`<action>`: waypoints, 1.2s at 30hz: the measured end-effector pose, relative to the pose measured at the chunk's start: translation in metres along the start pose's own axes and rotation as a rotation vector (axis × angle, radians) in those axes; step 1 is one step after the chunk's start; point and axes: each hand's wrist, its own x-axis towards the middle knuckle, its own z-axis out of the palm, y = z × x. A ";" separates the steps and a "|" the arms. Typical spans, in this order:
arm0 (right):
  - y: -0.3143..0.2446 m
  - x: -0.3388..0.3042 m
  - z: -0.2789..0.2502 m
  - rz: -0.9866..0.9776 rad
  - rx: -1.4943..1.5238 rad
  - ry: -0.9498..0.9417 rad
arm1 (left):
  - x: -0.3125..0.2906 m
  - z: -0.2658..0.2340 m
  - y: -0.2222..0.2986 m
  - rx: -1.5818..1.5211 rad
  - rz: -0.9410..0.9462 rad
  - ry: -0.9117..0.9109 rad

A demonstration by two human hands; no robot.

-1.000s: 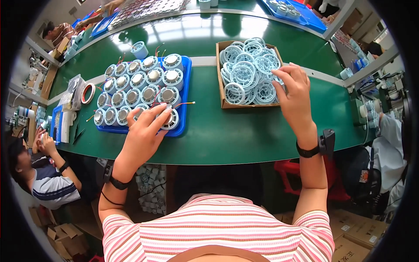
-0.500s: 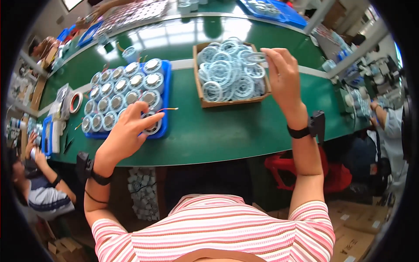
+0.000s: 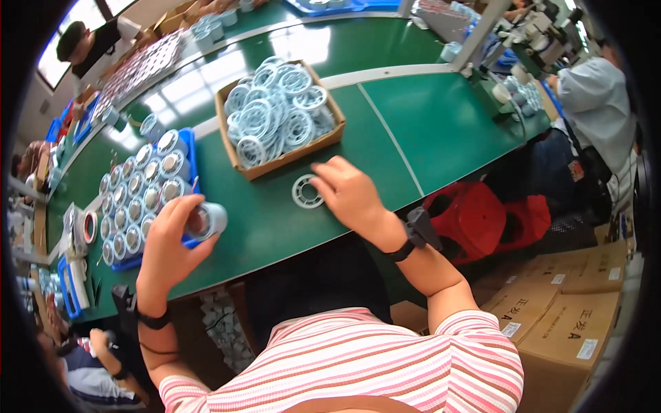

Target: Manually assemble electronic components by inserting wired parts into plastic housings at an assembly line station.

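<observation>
Short-sleeved top [image 3: 344, 358] striped in white, pink and brown, its right sleeve [image 3: 485, 352] banded likewise; plain brown neckband [image 3: 344, 401]; black left wrist strap [image 3: 153, 320] bearing a boxy black module [image 3: 124, 301]; thin dark cord [image 3: 160, 352] round the left forearm; black right wrist strap [image 3: 399, 253] with a similar dark, blocky unit [image 3: 423, 229].

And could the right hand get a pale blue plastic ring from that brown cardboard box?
Probably yes: the open-topped brown cardboard box lies just beyond the right hand, pale blue plastic rings heap above its rim, and nothing seems to block the way.
</observation>
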 end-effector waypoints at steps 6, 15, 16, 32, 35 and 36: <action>-0.002 -0.012 -0.016 0.052 0.215 -0.093 | 0.009 0.059 0.007 0.138 0.088 0.072; -0.004 -0.008 -0.006 -0.082 0.008 -0.279 | 0.001 0.075 0.006 0.113 0.103 0.147; -0.008 -0.005 -0.011 -0.100 0.007 -0.320 | -0.004 0.076 0.005 -0.005 0.024 0.078; 0.005 0.013 -0.021 -0.186 0.122 -0.597 | 0.001 0.079 0.012 -1.044 -0.512 -0.336; 0.005 0.009 -0.021 -0.098 0.201 -0.536 | 0.004 0.077 0.017 -0.980 -0.492 -0.338; 0.007 0.008 -0.021 -0.139 0.182 -0.537 | 0.004 0.076 0.017 -0.944 -0.477 -0.336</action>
